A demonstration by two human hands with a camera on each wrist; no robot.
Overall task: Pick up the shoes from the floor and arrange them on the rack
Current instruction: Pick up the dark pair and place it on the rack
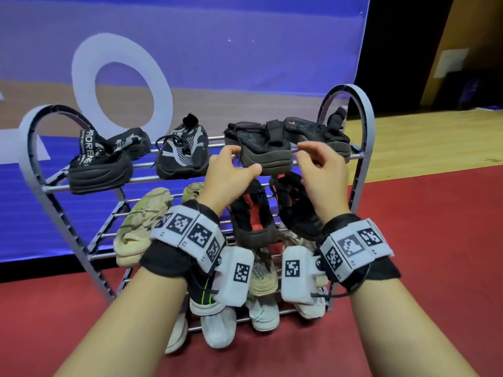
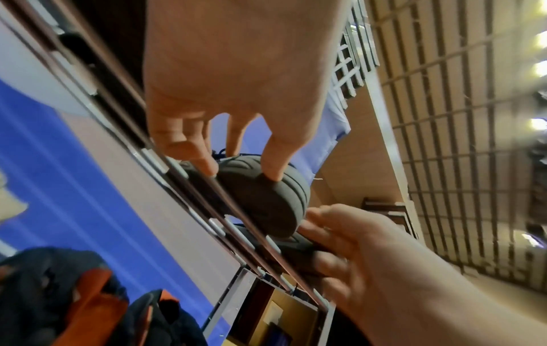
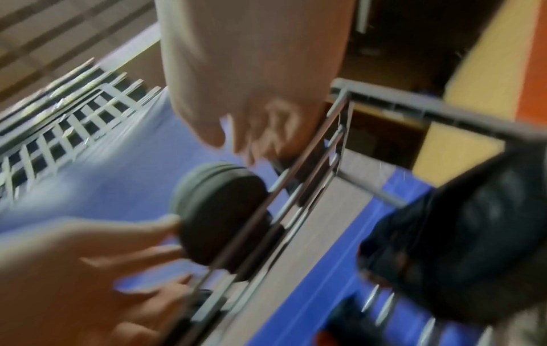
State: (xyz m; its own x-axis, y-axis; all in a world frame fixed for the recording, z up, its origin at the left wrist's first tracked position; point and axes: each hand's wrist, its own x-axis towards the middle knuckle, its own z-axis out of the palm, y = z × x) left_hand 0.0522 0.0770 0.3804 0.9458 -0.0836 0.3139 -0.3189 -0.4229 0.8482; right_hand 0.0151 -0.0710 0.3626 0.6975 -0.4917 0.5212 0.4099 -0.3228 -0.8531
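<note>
A grey rack [image 1: 364, 126] with three tiers of metal rails stands in front of me. On its top tier lies a black shoe [image 1: 261, 148] with its heel toward me. My left hand [image 1: 242, 160] pinches that heel [image 2: 266, 201], thumb on one side and fingers on the other. A second black shoe [image 1: 321, 131] lies just to its right. My right hand [image 1: 306, 153] hovers at this shoe's heel with loosely curled fingers; I cannot tell whether they touch it. The right wrist view is blurred and shows the first shoe's heel [image 3: 219, 210] on the rails.
The top tier also holds a black pair [image 1: 100, 164] at the left and a grey mesh shoe [image 1: 182, 151]. Beige shoes [image 1: 138, 224] and black-red shoes [image 1: 253, 213] fill the middle tier, white shoes [image 1: 217, 327] the bottom. Red carpet [image 1: 435, 240] surrounds the rack; a blue banner [image 1: 190, 50] hangs behind.
</note>
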